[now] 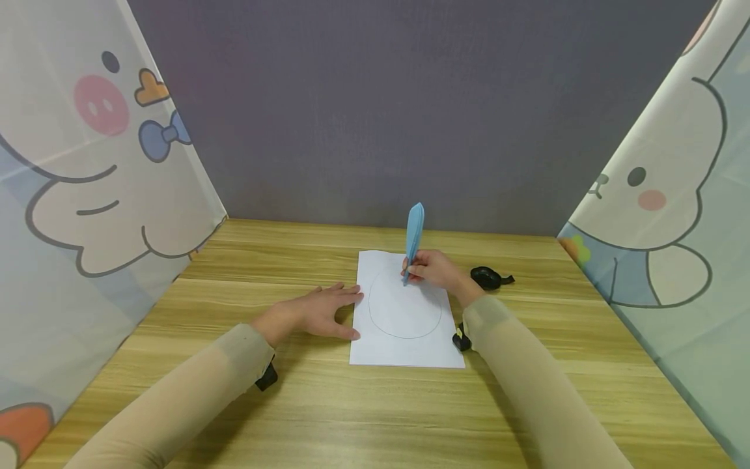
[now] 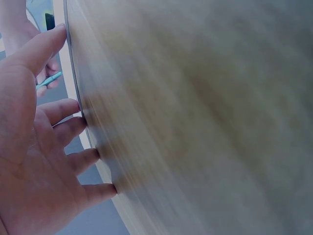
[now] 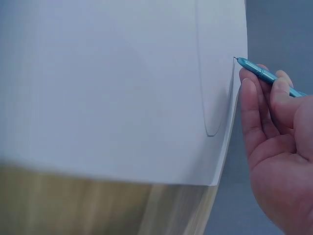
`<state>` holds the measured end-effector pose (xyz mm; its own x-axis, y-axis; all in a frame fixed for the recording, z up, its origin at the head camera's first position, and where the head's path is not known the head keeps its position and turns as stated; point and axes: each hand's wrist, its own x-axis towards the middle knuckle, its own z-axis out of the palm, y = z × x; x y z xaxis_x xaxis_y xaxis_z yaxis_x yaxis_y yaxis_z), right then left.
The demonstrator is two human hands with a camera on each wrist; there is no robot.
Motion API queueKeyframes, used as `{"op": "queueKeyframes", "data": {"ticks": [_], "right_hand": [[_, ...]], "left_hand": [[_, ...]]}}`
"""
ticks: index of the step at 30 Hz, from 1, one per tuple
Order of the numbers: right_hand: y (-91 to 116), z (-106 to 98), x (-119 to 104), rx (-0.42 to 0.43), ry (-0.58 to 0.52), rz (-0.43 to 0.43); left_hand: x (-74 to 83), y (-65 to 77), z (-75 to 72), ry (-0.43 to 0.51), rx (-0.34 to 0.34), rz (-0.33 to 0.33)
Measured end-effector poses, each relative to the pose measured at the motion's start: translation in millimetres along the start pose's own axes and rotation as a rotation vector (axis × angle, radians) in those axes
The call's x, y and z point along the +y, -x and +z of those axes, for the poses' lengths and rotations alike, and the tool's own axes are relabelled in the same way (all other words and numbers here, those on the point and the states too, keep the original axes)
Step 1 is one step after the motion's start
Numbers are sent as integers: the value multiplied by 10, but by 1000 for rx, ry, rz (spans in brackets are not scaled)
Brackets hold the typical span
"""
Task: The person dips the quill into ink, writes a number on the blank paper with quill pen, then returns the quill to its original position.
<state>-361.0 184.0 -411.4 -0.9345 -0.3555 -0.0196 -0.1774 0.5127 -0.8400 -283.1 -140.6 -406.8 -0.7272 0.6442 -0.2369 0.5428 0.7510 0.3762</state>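
Observation:
A white sheet of paper [image 1: 407,352] lies on the wooden table, with a thin rounded outline drawn on it. My right hand [image 1: 433,268] pinches a light blue feather-shaped pen [image 1: 414,228] near its lower end, the feather top pointing up. In the right wrist view the tip of the pen [image 3: 261,73] is right at the end of the drawn line [image 3: 201,78]. My left hand [image 1: 325,311] lies palm down with fingers spread, fingertips at the paper's left edge; the left wrist view shows these fingers straight.
To the right of the paper lies a rounded black object [image 1: 487,278] with a short tail. A grey panel [image 1: 387,117] rises behind the table [image 1: 305,417]. Cartoon-printed curtains [image 1: 53,215] hang along both sides. Small black devices [image 1: 267,378] show under the wrists.

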Motion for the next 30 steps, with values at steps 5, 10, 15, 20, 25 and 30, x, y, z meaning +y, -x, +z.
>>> {"op": "queueKeyframes", "data": {"ticks": [5,10,15,20,25,30], "right_hand": [[-10,46,-56,-9,-6,-17],[-22,80,-88,-31,-23,-40],[-30,113,-122,-38,-32,-37],[-50,147,-146,-35,-27,-23],[-92,175,-146,-25,-9,-18],[-127,190,-148,-40,-23,-5]], "left_hand": [[6,14,-10,7,-4,-3],[11,19,-10,10,-2,0],[14,8,-2,13,3,1],[11,2,1,13,4,-2],[10,-2,-3,6,5,2],[12,-14,2,-4,12,11]]}}
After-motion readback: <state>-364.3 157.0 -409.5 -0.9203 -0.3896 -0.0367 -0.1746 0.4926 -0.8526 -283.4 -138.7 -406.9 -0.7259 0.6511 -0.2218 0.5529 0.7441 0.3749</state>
